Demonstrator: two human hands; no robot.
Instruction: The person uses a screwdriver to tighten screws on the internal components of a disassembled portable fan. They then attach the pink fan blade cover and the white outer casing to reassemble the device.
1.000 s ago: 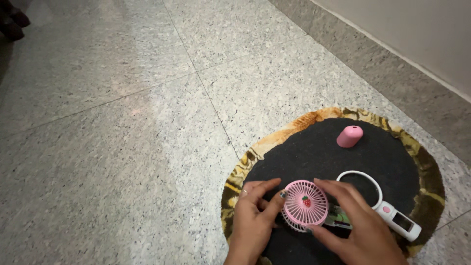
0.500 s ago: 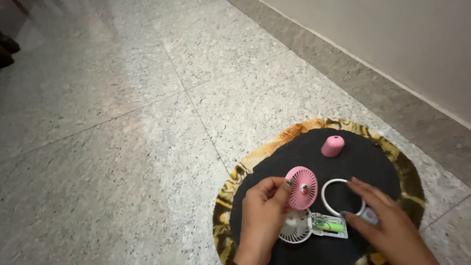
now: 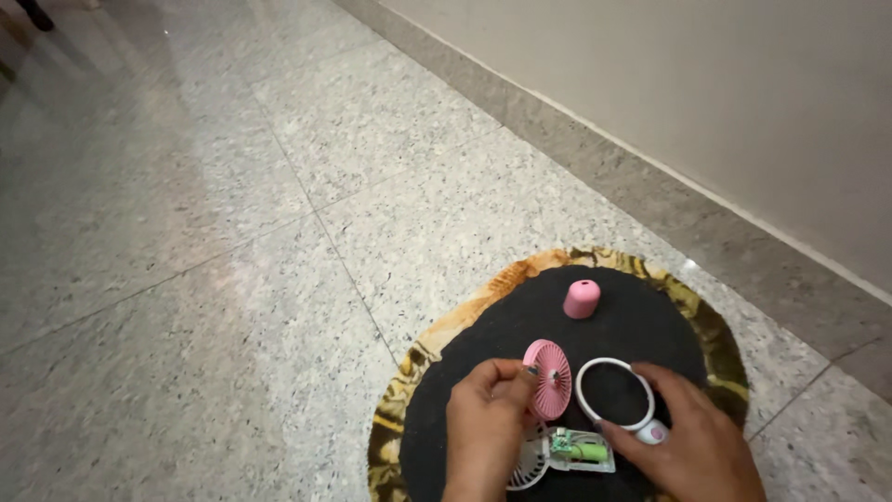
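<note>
Fingers of the left hand (image 3: 485, 420) are clamped on the pink fan grille (image 3: 547, 378), now lifted clear of the opened fan body (image 3: 562, 453) on the round mat (image 3: 423, 409); the right hand (image 3: 686, 437) has moved to grip the white ring handle (image 3: 615, 393)

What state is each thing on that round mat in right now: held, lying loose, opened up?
Pink fan grille: held on edge off the mat by the left hand.
White ring part: lying on the mat, right hand on its handle end.
Opened fan body: lying flat, green battery showing.
Pink cap: standing alone, untouched.
Round mat: flat on the stone floor.
</note>
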